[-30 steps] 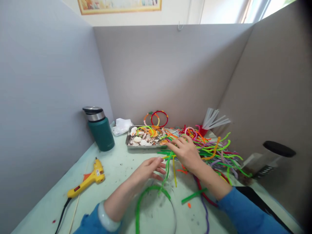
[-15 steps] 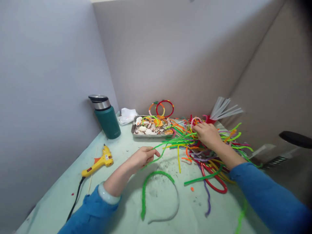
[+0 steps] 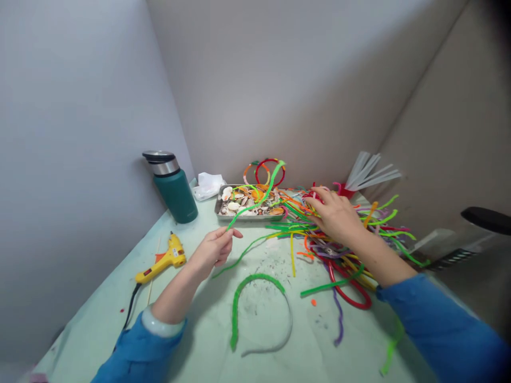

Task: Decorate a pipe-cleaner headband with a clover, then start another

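Soft, diffuse light from a source out of view leaves the left partition [image 3: 80, 106] pale and bluish, while the right partition [image 3: 451, 143] sinks into dim brown-grey. A broad diagonal shadow with a feathered edge crosses the back partition [image 3: 259, 80]. Beside the left sleeve [image 3: 139, 351], a faint shadow spreads on the tabletop [image 3: 319, 351]. The headband [image 3: 255, 277] reads fairly clearly, but the right sleeve [image 3: 443, 324] looks stretched and smeared, the lime pipe cleaner [image 3: 391, 351] near it blurs, and blackness swallows the upper right corner.
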A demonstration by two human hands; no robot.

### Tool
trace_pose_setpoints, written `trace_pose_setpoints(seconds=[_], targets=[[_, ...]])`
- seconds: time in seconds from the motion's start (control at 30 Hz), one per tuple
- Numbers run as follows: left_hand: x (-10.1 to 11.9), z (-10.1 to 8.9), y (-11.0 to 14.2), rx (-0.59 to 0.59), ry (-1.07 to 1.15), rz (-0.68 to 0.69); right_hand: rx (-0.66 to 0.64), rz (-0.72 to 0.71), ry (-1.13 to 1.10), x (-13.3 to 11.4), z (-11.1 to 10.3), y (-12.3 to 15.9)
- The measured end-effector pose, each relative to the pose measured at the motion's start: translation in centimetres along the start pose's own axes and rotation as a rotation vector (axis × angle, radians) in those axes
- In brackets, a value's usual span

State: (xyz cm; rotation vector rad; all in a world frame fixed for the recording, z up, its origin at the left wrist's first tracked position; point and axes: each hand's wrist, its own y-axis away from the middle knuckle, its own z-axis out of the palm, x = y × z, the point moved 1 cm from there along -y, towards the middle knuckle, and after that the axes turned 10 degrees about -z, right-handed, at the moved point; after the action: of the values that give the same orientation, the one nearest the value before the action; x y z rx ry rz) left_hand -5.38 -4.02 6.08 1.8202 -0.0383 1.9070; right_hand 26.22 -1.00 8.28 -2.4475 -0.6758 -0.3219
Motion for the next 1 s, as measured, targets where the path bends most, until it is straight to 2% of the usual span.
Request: trace_pose_setpoints(seconds=[0.13,0.2,0.27,0.37,0.43,0.53,0.6,0.73,0.87,1.0], targets=[[-0.2,1.8,-0.1,-0.07,-0.072,0.01,0.196,-0.008,-0.173,-2.7,-2.6,-0.5],[-0.2,3.2,-0.2,-0.094,-0.141,0.009,0.235,-0.049,-0.415,-4.8,-3.2,-0.4],[-0.2,4.7,-0.3,-0.143,-0.229,0.021,0.193,-0.06,-0.766,-7.2,-3.1,-0.1],[-0.6,6.9,-0.6,-0.23,-0.4,0.092,0.114,0.123,-1.204,-10.1,-2.2,0.6],[-1.1,8.0,-0.7,-0.235,-0.495,0.134,0.097,0.269,-1.326,-10.9,-1.5,1.2],[-1.7,8.7,-1.0,-0.184,-0.565,0.143,0.026,0.477,-1.323,-10.4,-1.0,2.7],[-2.1,8.4,-1.4,-0.143,-0.568,0.104,-0.082,0.497,-1.272,-9.6,-1.3,4.2],[-2.8,7.5,-1.9,-0.105,-0.445,-0.017,-0.368,0.287,-1.056,-9.3,-2.7,7.8],[-3.2,6.8,-1.7,-0.137,-0.252,-0.131,-0.431,0.189,-0.761,-10.6,-3.1,9.9],[-3.3,6.3,-1.3,-0.182,-0.032,-0.165,-0.454,0.12,-0.762,-10.6,-2.9,9.2]])
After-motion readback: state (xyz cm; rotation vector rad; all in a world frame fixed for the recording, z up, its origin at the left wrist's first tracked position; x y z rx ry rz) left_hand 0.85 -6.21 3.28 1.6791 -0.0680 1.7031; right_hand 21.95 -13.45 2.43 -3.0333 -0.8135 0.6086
